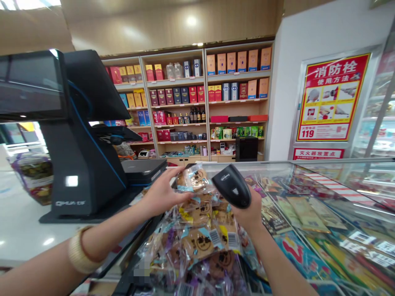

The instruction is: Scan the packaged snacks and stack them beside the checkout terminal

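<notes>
My right hand [250, 209] is wrapped round a black handheld barcode scanner [232, 187], its head angled up and to the left. With fingers and thumb, my left hand [165, 190] grips a clear-wrapped biscuit packet [195, 177] at the far end of the heap, a barcode showing on its top edge. Below both hands lies a pile of similar biscuit packets [202, 242] in clear plastic with blue, yellow and purple parts, several with barcodes. A pale bracelet [82, 250] circles my left wrist. The scanner's grip is mostly hidden by my right hand.
A black point-of-sale terminal [83, 164] stands on the white counter [18, 238] at left, with a dark flat box [143, 169] behind it. A glass display case [308, 205] with flat colourful packs spans the right. Shelves of boxes [188, 94] line the back wall.
</notes>
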Tool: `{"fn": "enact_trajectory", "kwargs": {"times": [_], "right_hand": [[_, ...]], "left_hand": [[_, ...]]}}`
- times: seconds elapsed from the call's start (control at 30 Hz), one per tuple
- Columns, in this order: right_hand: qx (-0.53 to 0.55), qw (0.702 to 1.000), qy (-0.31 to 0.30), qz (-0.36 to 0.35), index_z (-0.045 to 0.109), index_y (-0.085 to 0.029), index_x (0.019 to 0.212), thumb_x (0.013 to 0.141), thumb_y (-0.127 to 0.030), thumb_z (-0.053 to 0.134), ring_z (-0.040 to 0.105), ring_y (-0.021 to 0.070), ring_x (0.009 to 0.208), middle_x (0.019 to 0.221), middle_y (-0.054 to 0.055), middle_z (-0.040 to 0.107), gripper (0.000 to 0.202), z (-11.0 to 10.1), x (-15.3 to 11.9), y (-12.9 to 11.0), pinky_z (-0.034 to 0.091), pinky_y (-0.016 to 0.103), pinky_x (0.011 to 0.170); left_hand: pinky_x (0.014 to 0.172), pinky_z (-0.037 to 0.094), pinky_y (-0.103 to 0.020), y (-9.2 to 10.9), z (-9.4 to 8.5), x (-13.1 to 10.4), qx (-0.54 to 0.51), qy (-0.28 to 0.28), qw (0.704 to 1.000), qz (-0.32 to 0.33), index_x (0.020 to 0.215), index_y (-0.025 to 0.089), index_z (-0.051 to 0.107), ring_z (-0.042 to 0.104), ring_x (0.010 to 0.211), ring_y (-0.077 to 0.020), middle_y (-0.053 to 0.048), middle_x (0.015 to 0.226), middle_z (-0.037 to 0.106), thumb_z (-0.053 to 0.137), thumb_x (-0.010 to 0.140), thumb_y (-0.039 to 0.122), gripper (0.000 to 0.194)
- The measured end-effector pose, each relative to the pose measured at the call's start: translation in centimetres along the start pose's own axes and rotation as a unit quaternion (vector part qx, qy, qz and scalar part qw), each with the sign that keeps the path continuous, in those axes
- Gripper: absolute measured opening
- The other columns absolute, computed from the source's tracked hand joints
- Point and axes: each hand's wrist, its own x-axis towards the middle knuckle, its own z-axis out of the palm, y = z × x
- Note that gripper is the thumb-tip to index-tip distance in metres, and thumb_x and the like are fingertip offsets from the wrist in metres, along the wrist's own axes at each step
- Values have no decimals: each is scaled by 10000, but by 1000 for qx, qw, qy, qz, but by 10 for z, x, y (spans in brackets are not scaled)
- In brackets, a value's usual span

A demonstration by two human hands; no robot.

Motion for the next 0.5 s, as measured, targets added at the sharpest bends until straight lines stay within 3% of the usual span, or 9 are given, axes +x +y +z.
{"fn": "enact_trajectory", "kwargs": {"times": [0.13, 0.23, 0.3, 0.37, 0.5], "right_hand": [[-2, 1000, -9, -2, 569, -218, 722, 658, -210, 606, 548, 158, 562, 638, -8, 602, 75, -1, -1, 3, 446, 263, 531], [-9, 1000, -2, -7, 557, -220, 713, 653, -204, 598, 530, 152, 542, 615, -17, 581, 75, -1, 0, 4, 434, 259, 514], [-16, 1000, 9, -7, 524, -225, 671, 646, -202, 590, 506, 147, 517, 577, -26, 552, 74, -2, 0, 3, 419, 256, 496], [-24, 1000, 13, -6, 500, -229, 643, 640, -205, 586, 491, 145, 503, 556, -29, 533, 89, -2, 1, 3, 410, 257, 487], [-26, 1000, -4, -12, 543, -225, 692, 648, -227, 596, 535, 162, 544, 605, -12, 577, 69, -3, 0, 1, 438, 269, 519]], "left_hand": [[1086, 397, -458, 1, 20, 2, -44, -66, 997, -1, 1343, 188, 530, 523, 1257, -326, -147, 1366, 558, 764, 577, 524, 868], [1089, 384, -466, -20, 14, 6, -101, -32, 993, -44, 1411, 204, 448, 479, 1308, -312, -132, 1435, 504, 615, 712, 630, 835], [1051, 417, -460, -48, 4, 10, -107, 32, 987, -117, 1399, 209, 454, 513, 1274, -301, -124, 1408, 532, 491, 798, 635, 737], [1025, 437, -435, -84, -6, 13, -65, 89, 974, -200, 1364, 186, 487, 531, 1252, -306, -137, 1383, 549, 501, 797, 596, 700], [963, 471, -419, -161, -11, 10, 80, 41, 944, -318, 1313, 79, 517, 569, 1199, -355, -227, 1320, 576, 570, 746, 544, 735]]}}
